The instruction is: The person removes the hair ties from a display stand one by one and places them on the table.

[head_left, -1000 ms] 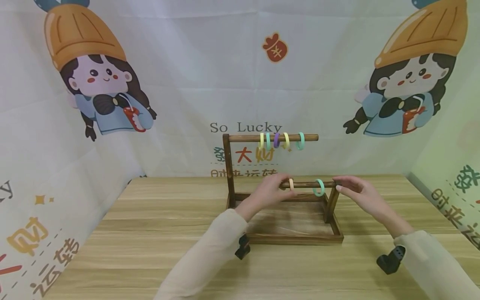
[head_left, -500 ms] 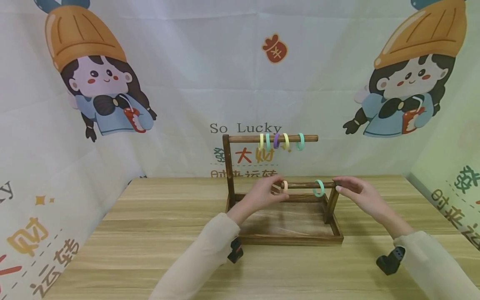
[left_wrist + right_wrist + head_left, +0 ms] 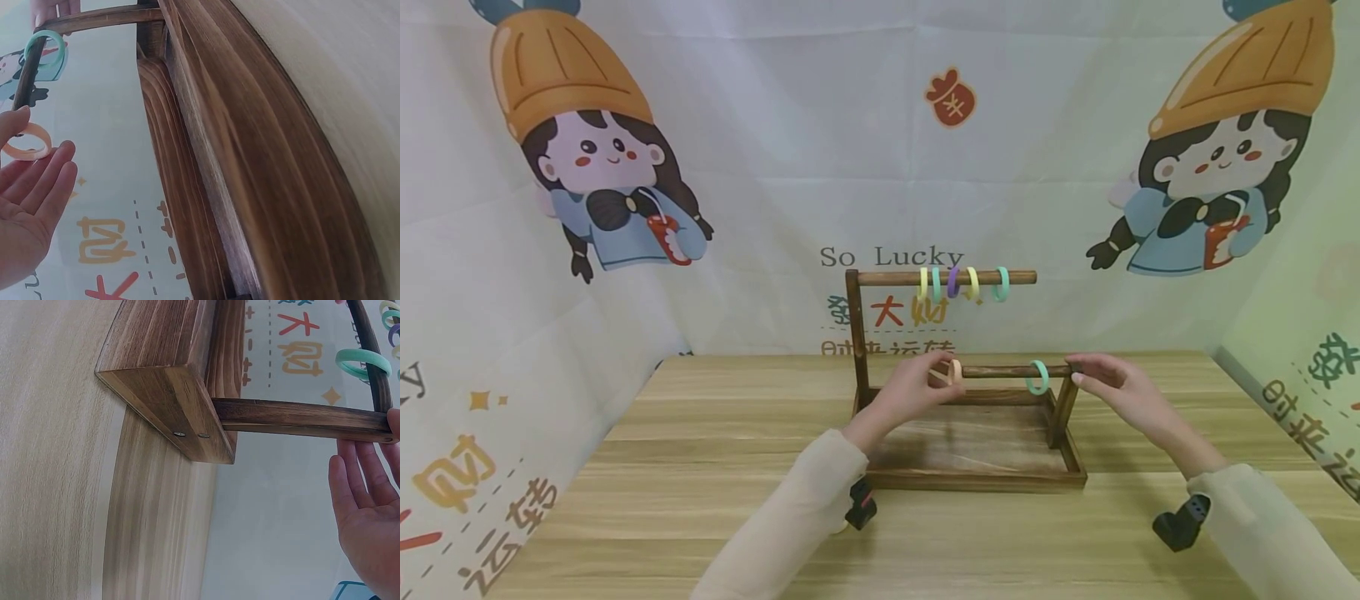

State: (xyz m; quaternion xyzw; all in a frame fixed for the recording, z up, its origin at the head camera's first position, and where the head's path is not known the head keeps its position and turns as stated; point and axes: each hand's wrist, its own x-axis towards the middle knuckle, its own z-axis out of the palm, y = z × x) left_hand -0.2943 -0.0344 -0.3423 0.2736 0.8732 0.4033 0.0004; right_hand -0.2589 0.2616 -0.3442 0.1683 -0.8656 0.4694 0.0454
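Observation:
My left hand (image 3: pixel 910 389) pinches a peach ring (image 3: pixel 955 372) between thumb and fingers, right at the free left end of the lower wooden bar (image 3: pixel 1000 372). In the left wrist view the peach ring (image 3: pixel 42 139) sits just past the bar's tip. A mint green ring (image 3: pixel 1037 377) hangs on that bar nearer its post. My right hand (image 3: pixel 1123 387) grips the corner where bar and post (image 3: pixel 1063 408) meet; the right wrist view shows its fingers (image 3: pixel 369 475) behind the post, with the thumb partly cut off by the frame edge.
The wooden rack's tray base (image 3: pixel 985 479) stands on the wood-grain table (image 3: pixel 700 458). Behind, a taller upper bar (image 3: pixel 895 277) carries several rings, including a purple ring (image 3: pixel 953 282) and a mint ring (image 3: pixel 1002 283). A printed cloth (image 3: pixel 790 125) hangs behind and at both sides.
My left hand has moved left along the lower bar, carrying the peach ring from on the bar to its free end. The right hand and the mint ring have stayed put.

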